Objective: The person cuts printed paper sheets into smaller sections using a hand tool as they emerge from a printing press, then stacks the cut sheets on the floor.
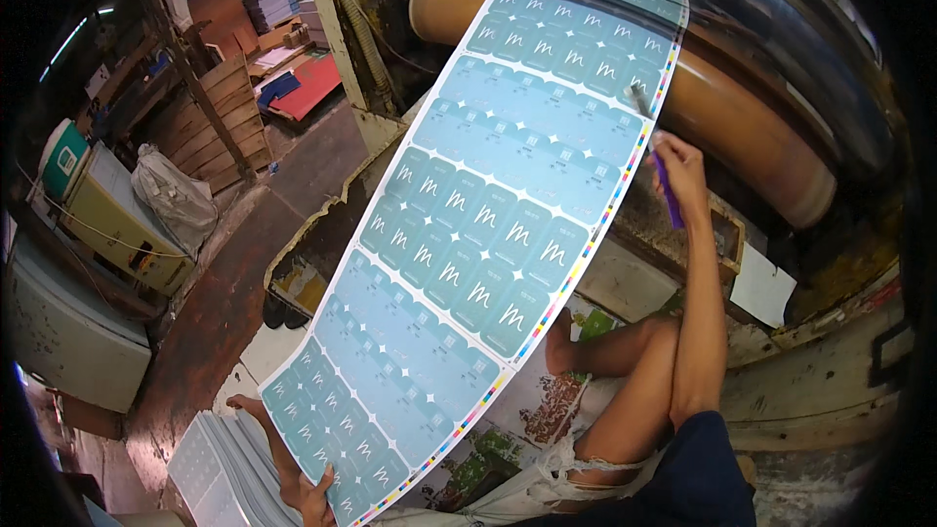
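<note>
A long printed sheet (pixel 468 263) in light blue and teal slopes from a large roller machine down toward me. White squiggle marks repeat on it, and a colour strip runs along its right edge. At its lower end my left hand (pixel 314 504) is closed on the sheet's corner, thumb on top. My right hand (pixel 680 171) grips a purple-handled tool (pixel 670 197) beside the sheet's upper right edge. Its grey tip (pixel 639 100) is blurred and lies over the sheet; whether it touches I cannot tell, nor the tool's exact kind.
Behind the sheet's upper end sits a brown roller (pixel 752 127) under dark, shiny machine parts. A stack of printed sheets (pixel 210 478) stands at the lower left. Further left are a yellowish cabinet (pixel 127 224), a white sack (pixel 176 195) and a wooden board panel (pixel 220 117).
</note>
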The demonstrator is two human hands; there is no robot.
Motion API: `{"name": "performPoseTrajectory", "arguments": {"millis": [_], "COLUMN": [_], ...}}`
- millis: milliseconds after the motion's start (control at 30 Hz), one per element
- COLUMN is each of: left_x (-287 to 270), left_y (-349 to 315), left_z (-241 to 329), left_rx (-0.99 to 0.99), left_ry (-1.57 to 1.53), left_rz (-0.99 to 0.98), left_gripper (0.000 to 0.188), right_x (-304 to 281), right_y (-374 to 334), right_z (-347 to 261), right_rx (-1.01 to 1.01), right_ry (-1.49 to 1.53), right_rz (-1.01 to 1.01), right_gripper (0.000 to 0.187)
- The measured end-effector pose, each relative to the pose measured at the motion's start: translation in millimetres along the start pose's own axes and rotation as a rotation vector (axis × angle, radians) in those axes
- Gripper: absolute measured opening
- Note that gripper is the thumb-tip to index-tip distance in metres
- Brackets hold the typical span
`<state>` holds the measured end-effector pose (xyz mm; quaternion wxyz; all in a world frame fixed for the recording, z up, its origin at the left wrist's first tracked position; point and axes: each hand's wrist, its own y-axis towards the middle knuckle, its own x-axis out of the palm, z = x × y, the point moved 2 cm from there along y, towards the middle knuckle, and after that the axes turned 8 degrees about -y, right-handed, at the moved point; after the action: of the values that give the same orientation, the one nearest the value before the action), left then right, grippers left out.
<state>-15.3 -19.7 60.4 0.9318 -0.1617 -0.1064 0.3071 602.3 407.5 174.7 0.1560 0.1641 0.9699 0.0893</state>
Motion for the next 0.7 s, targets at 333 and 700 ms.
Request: {"name": "performPoseTrajectory", "arguments": {"millis": [333,700], "left_x": [-20.0,-18.1], "left_y": [-4.4,-20.7], "left_z": [-19.3,-36.2], "left_rx": [0.013,-0.154], "left_ry": [-0.081,-0.144], "left_rz": [0.219,0.308], "left_gripper": [0.066,0.059], "right_x": [-15.9,-29.2], "right_y": [5.9,49.8], "right_z": [-63.1,-38.0], "right_rx": [-0.594,-0.533], "right_ry": [-0.588,-0.673], "right_rz": [0.439,-0.133], "right_gripper": [0.049,0.066]}}
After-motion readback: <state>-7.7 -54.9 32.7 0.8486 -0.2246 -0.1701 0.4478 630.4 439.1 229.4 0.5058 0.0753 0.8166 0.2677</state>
